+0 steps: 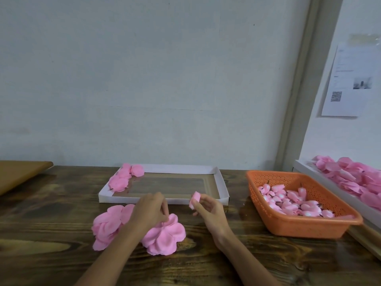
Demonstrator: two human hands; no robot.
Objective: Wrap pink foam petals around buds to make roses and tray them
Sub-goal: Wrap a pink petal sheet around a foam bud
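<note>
Left hand (151, 209) is lowered onto the pink petals (165, 234) that lie heaped on the near middle of the counter (195, 265). Its fingers are curled down and the top of the heap is pinched between the fingertips. More of the same petals are spread to the left of the wrist.

The right hand (208, 207) is held just to the right, apart from the left one and lifted from the wood. A small pink bud (194, 200) is gripped between its thumb and fingers.

A flat white tray (115, 198) is placed just beyond both hands, with its near wall close to the knuckles. Finished roses (123, 178) are packed only in its far left corner, and the rest of its floor is open. Its far rim lies near the wall (165, 79).

To the right, an orange basket (299, 226) with loose buds (288, 201) is set. A strip of bare counter is left between the tray's right wall and the basket's left rim. Behind the basket, along the right edge, a long white box (302, 166) filled with petals is seen; whether it touches the basket cannot be told. A brown board (20, 174) lies at the far left edge. The near counter is crossed only by the two forearms.
</note>
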